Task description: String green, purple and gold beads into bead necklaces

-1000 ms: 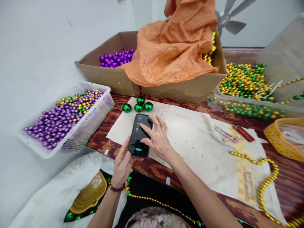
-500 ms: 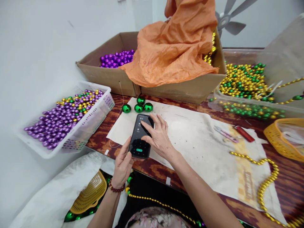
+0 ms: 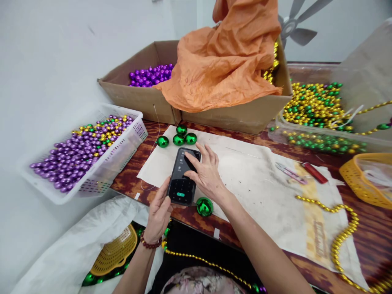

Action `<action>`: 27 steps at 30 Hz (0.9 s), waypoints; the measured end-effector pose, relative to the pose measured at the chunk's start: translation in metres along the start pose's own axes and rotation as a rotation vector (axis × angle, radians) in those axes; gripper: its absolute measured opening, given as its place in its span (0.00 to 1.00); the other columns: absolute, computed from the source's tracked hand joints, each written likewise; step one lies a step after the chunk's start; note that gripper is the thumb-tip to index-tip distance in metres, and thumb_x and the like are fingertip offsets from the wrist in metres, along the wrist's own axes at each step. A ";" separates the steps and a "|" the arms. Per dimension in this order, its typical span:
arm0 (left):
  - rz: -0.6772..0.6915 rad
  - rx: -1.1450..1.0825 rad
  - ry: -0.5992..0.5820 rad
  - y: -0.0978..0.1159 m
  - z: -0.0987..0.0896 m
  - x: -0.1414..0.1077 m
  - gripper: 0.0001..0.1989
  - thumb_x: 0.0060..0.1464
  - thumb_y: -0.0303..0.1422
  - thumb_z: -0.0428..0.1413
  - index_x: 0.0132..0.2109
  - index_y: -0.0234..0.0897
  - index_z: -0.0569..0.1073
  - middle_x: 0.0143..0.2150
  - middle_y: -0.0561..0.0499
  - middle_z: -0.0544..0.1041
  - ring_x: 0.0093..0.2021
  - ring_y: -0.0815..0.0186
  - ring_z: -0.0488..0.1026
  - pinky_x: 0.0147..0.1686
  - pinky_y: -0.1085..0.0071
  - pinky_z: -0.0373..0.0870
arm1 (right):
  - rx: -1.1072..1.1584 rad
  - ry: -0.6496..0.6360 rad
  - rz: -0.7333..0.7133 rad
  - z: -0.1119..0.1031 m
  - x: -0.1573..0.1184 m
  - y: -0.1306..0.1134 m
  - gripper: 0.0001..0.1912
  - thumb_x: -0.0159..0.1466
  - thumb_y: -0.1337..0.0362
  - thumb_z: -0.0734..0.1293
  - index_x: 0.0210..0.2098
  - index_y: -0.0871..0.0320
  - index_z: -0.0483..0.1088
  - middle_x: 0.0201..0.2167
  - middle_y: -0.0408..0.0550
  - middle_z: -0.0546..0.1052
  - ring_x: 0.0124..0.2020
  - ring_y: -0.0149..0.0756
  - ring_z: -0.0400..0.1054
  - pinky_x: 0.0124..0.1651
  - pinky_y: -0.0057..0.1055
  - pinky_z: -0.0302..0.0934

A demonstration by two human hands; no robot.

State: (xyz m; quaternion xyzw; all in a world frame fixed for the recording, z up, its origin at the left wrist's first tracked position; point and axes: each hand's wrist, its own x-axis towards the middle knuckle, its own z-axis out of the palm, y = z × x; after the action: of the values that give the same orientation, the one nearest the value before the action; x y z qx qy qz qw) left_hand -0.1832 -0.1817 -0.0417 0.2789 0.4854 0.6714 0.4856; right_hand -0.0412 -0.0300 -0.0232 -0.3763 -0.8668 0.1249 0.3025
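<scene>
A black phone (image 3: 183,179) with a lit dark screen is held from its lower left by my left hand (image 3: 159,216), the fingers closed around its edge. My right hand (image 3: 205,171) is over the phone's upper right, its fingers apart and a fingertip at the screen. Just below the right hand, a large green ball (image 3: 204,207) rests near the table's front edge. Several more green balls (image 3: 179,139) sit beyond the phone on the white cloth (image 3: 245,179).
A white basket (image 3: 92,175) of purple, gold and green beads stands left. Behind are a cardboard box (image 3: 220,118) under orange cloth (image 3: 214,69) and a clear tub (image 3: 324,130) of beads. Pliers (image 3: 290,173), a red tool (image 3: 315,172), a gold bead string (image 3: 346,232) and a yellow basket (image 3: 364,183) lie right.
A green ball now shows below my right hand, where none was visible before. The phone and my right hand have shifted slightly to the right.
</scene>
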 end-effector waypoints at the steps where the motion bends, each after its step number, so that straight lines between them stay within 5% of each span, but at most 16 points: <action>1: -0.003 0.001 0.002 0.000 0.000 0.000 0.26 0.62 0.37 0.59 0.67 0.47 0.68 0.70 0.45 0.66 0.69 0.50 0.64 0.61 0.56 0.72 | 0.004 -0.001 -0.001 0.000 0.000 0.000 0.35 0.69 0.36 0.54 0.66 0.49 0.66 0.72 0.56 0.51 0.72 0.61 0.39 0.67 0.65 0.46; 11: -0.034 0.000 -0.007 -0.001 -0.001 0.000 0.27 0.62 0.38 0.59 0.67 0.47 0.68 0.69 0.44 0.68 0.66 0.48 0.68 0.58 0.53 0.75 | -0.004 -0.032 0.004 0.001 0.002 -0.001 0.31 0.71 0.40 0.57 0.63 0.50 0.69 0.71 0.56 0.55 0.72 0.61 0.42 0.67 0.66 0.44; 20: -0.039 -0.032 0.056 -0.006 -0.004 0.011 0.26 0.61 0.38 0.60 0.66 0.49 0.70 0.68 0.45 0.69 0.61 0.53 0.74 0.54 0.58 0.78 | 0.311 0.150 0.077 -0.006 -0.027 0.034 0.26 0.75 0.47 0.52 0.64 0.49 0.67 0.67 0.55 0.61 0.71 0.51 0.50 0.69 0.60 0.50; 27: -0.035 -0.062 0.071 -0.005 -0.012 0.019 0.28 0.61 0.38 0.61 0.66 0.48 0.69 0.56 0.44 0.80 0.41 0.61 0.82 0.42 0.60 0.83 | 0.394 0.156 0.118 -0.013 -0.048 0.051 0.24 0.75 0.48 0.55 0.58 0.53 0.72 0.57 0.56 0.74 0.64 0.49 0.63 0.64 0.55 0.60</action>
State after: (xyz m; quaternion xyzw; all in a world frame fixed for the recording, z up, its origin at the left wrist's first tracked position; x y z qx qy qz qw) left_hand -0.1987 -0.1688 -0.0524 0.2312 0.4861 0.6871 0.4880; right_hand 0.0216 -0.0298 -0.0563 -0.3685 -0.7759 0.2799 0.4287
